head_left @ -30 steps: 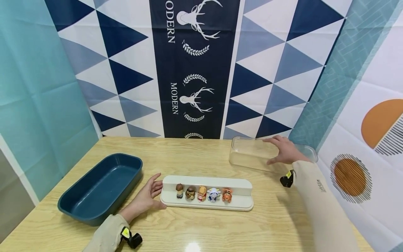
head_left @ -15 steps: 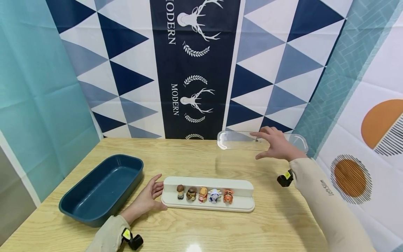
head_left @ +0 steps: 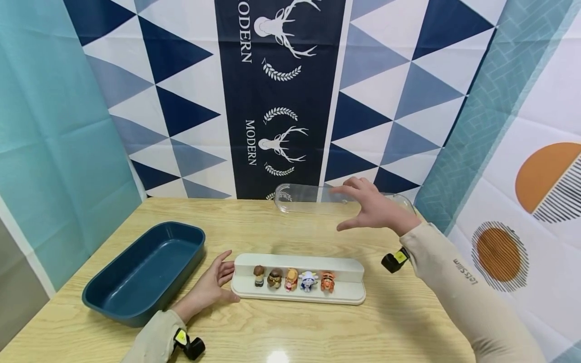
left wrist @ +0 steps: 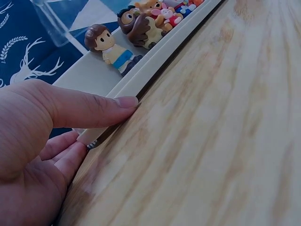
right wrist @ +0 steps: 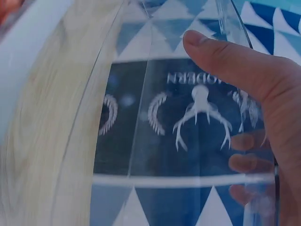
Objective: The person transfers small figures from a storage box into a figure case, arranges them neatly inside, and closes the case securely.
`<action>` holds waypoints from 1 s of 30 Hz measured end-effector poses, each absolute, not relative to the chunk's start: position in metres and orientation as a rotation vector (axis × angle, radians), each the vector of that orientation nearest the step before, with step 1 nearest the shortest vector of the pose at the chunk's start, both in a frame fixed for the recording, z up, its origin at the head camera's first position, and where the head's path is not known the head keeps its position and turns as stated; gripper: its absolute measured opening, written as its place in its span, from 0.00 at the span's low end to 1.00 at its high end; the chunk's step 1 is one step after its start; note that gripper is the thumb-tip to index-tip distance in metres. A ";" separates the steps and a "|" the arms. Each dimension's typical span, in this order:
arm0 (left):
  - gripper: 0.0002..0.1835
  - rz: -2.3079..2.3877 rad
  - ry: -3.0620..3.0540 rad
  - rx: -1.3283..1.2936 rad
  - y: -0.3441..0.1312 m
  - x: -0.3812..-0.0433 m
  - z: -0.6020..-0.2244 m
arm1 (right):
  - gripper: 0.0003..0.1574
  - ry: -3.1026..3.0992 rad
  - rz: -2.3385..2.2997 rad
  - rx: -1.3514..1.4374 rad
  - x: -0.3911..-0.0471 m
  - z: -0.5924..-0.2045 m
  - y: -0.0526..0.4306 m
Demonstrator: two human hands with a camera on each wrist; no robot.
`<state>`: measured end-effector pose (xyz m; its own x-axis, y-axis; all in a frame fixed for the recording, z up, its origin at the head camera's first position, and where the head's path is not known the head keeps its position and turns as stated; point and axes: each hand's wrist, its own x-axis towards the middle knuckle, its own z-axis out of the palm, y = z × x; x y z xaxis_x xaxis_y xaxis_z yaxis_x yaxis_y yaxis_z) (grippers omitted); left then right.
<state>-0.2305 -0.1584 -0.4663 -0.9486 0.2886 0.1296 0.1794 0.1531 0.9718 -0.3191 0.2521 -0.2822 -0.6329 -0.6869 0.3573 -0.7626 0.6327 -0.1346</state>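
Note:
A white stepped display base [head_left: 297, 297] lies on the table with a row of several small cartoon figurines [head_left: 291, 280] on it. My left hand [head_left: 210, 283] holds the base's left end; in the left wrist view the thumb [left wrist: 94, 108] lies along the front edge and the fingers are round the end. Nearest that hand is a brown-haired boy figurine [left wrist: 110, 49], with an owl figurine [left wrist: 138, 29] beside it. My right hand [head_left: 374, 206] grips a long clear plastic cover [head_left: 308, 199] from above, thumb on the near side, fingers seen through the far wall [right wrist: 202, 141]. The cover hangs raised behind the base.
A deep teal rectangular basin [head_left: 136, 307] stands to the left of my left hand. The wooden table [head_left: 281, 327] reaches back to a patterned cloth backdrop [head_left: 281, 101], with more cloth hung at both sides.
My right hand has lifted the clear cover off the table's back right and carried it leftward towards the space above and behind the base. My left hand stays on the base.

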 end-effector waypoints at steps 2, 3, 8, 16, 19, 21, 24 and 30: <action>0.66 1.936 2.316 0.470 -0.158 -0.230 -0.466 | 0.54 -2.612 0.470 1.172 -0.316 -0.282 0.246; 0.66 1.937 2.316 0.469 -0.158 -0.230 -0.466 | 0.55 -2.626 0.504 1.172 -0.314 -0.281 0.243; 0.66 1.944 2.312 0.468 -0.158 -0.229 -0.466 | 0.55 -2.687 0.609 1.171 -0.304 -0.281 0.227; 0.66 1.925 2.346 0.475 -0.158 -0.230 -0.467 | 0.53 -2.693 0.649 1.205 -0.286 -0.292 0.204; 0.66 1.927 2.340 0.481 -0.158 -0.231 -0.468 | 0.52 -2.699 0.641 1.223 -0.281 -0.296 0.196; 0.66 1.938 2.327 0.479 -0.158 -0.232 -0.469 | 0.52 -2.710 0.630 1.235 -0.279 -0.298 0.191; 0.66 1.957 2.307 0.469 -0.157 -0.233 -0.469 | 0.52 -2.718 0.598 1.254 -0.276 -0.300 0.185; 0.66 1.952 2.320 0.439 -0.156 -0.232 -0.468 | 0.51 -2.688 0.577 1.305 -0.275 -0.308 0.174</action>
<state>-0.2317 -0.1562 -0.4683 -0.9560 0.2662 0.1231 0.1669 0.1487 0.9747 -0.2747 0.1737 -0.3082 -0.6283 -0.7372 0.2487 -0.7743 0.5614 -0.2921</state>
